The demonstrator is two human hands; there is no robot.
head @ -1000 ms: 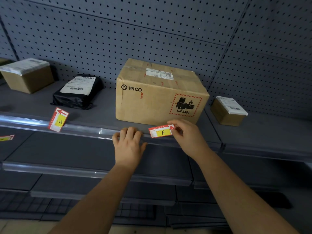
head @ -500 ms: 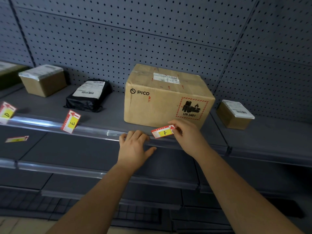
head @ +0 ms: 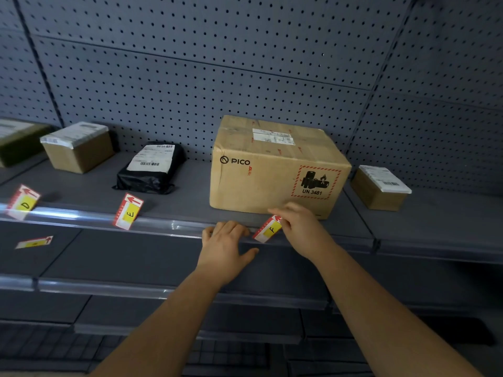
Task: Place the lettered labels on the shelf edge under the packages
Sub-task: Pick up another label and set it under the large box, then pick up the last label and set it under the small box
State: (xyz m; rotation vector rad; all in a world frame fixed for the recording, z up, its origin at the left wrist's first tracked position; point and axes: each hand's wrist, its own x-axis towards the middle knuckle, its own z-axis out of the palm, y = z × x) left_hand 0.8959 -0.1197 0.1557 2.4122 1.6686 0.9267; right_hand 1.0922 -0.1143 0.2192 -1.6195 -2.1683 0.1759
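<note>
My right hand point(head: 302, 227) pinches a red-and-yellow label marked F point(head: 268, 229), tilted against the shelf's clear edge strip point(head: 168, 225) just below the big PICO cardboard box point(head: 275, 167). My left hand point(head: 224, 246) lies flat with fingers spread on the strip, left of the F label. The E label point(head: 128, 212) stands in the strip below the black bagged parcel point(head: 151, 168). Further left, the D label point(head: 23, 202) stands below a small brown box point(head: 77, 146).
A small brown box point(head: 379, 186) sits on the shelf right of the PICO box. Another yellow label point(head: 34, 242) lies on the lower shelf at left. A dark box point(head: 16, 140) shows at the far left. Perforated grey panels back the shelves.
The view has shifted left, bringing the D label and far-left box into sight. The F label has turned from nearly level to steeply tilted in my right hand. My left hand stays on the strip.
</note>
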